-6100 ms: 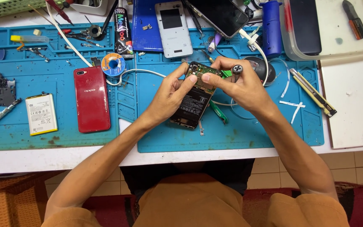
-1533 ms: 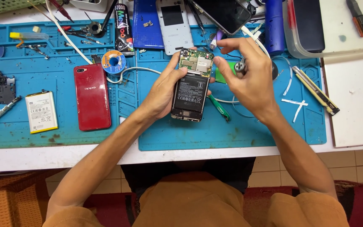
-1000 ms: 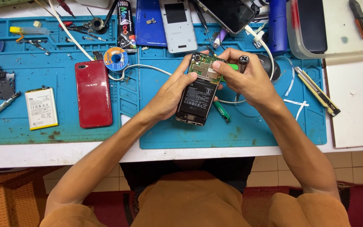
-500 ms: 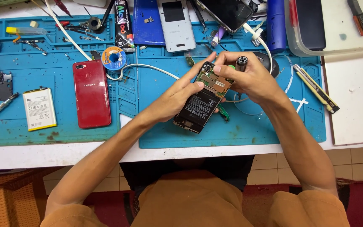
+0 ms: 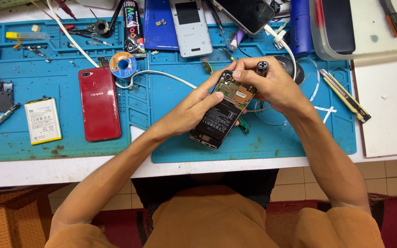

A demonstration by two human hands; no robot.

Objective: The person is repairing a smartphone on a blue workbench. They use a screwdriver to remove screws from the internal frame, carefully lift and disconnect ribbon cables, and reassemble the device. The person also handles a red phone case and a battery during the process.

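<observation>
- Since the earlier frames, the opened phone has been tilted further, its far end swung right, and both hands have closed in on its circuit board end.
- Left hand: curled under and along the left edge of the phone, with the fingertips reaching the far corner near the camera module. It grips the phone and holds it raised and slanted above the blue work mat.
- Right hand: closed around a small screwdriver, whose black knurled cap shows above the knuckles; the thumb and forefinger press at the far right edge of the green circuit board. The driver tip is hidden.
- Phone position: middle of the mat, back cover off, black battery facing up, near end almost touching the mat.
- Step in hand, as judged: work on the board end of the phone, probably a screw or a small fitting there.
- Next move calls for a steady left-hand grip, fine right-hand control, and care with the loose white cable just to the left.
- Red phone and loose battery lie well apart, to the left.
</observation>
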